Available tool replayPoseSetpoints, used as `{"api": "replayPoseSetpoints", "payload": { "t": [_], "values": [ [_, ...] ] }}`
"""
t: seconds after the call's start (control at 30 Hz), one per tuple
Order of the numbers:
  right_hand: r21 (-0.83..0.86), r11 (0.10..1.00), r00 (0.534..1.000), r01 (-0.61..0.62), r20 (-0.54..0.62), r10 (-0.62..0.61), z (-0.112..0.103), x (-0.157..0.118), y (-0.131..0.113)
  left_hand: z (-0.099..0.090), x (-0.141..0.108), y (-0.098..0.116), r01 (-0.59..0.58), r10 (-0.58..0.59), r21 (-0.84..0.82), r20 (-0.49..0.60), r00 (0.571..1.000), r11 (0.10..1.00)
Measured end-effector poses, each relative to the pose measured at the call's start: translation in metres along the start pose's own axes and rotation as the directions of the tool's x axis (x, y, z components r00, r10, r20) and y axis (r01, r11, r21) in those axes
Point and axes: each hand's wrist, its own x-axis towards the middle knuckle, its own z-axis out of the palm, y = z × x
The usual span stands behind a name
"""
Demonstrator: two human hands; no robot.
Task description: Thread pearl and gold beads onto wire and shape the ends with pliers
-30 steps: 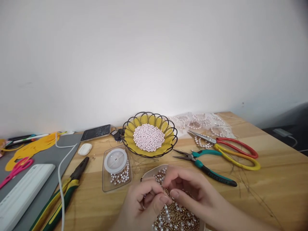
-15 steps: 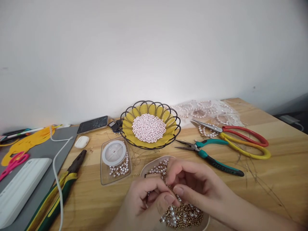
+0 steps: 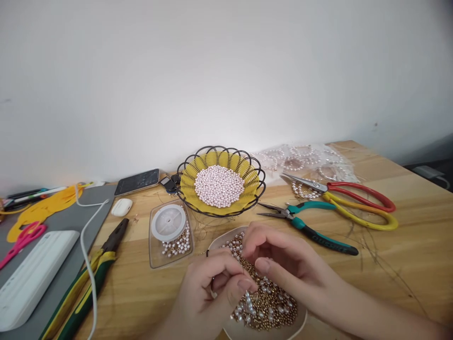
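Observation:
Over a pale tray (image 3: 298, 326) of gold and pearly beads (image 3: 272, 302), both hands work close together. My left hand (image 3: 221, 285) pinches thumb and forefinger on something thin that I cannot make out, with a few clear beads hanging just below the fingertips. My right hand (image 3: 283, 262) is curled to the right of it, thumb and forefinger near each other; anything between them is too small to tell. Behind the hands stands a yellow basket (image 3: 189, 189) holding pink pearl beads (image 3: 219, 186). A clear box (image 3: 154, 257) with a white spool (image 3: 168, 223) and beads lies left of the tray.
Teal pliers (image 3: 318, 236) and red-yellow scissors (image 3: 361, 193) lie on the right, near bagged bead strings (image 3: 300, 158) and loose wire. At left are green-yellow pliers (image 3: 102, 269), a white cable (image 3: 85, 241), a power strip (image 3: 38, 276), a phone (image 3: 137, 182) and a white case (image 3: 121, 207).
My hands have moved slightly apart, the left one a little leftward. More of the beads between them shows. The whole view has shifted slightly.

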Motion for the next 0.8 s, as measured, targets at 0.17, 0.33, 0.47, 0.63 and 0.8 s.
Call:
{"api": "replayPoseSetpoints", "payload": {
  "t": [0.17,0.33,0.47,0.63,0.8],
  "values": [
    [-0.013,0.998,0.997,0.056,0.049,-0.055,-0.0007,0.0007,-0.0015,0.0030,0.0006,-0.0029,0.130,-0.125,-0.062,0.087,0.988,0.990],
    [0.050,0.999,0.998,-0.004,0.061,0.001,0.0001,0.0036,-0.0045,0.0030,0.0015,-0.0002,0.159,-0.154,-0.037,0.110,0.982,0.987],
    [0.146,0.986,0.996,-0.076,0.059,0.068,0.0012,0.0028,-0.0082,0.0021,0.0013,0.0015,0.172,-0.164,-0.056,0.120,0.979,0.984],
    [0.164,0.985,0.998,-0.062,0.019,0.059,0.0005,0.0020,-0.0075,0.0012,0.0021,0.0018,0.141,-0.136,-0.043,0.088,0.987,0.989],
    [0.154,0.988,0.999,-0.034,0.036,0.029,-0.0004,0.0026,-0.0044,0.0024,0.0022,0.0012,0.136,-0.131,-0.051,0.093,0.987,0.989]
  ]
}}
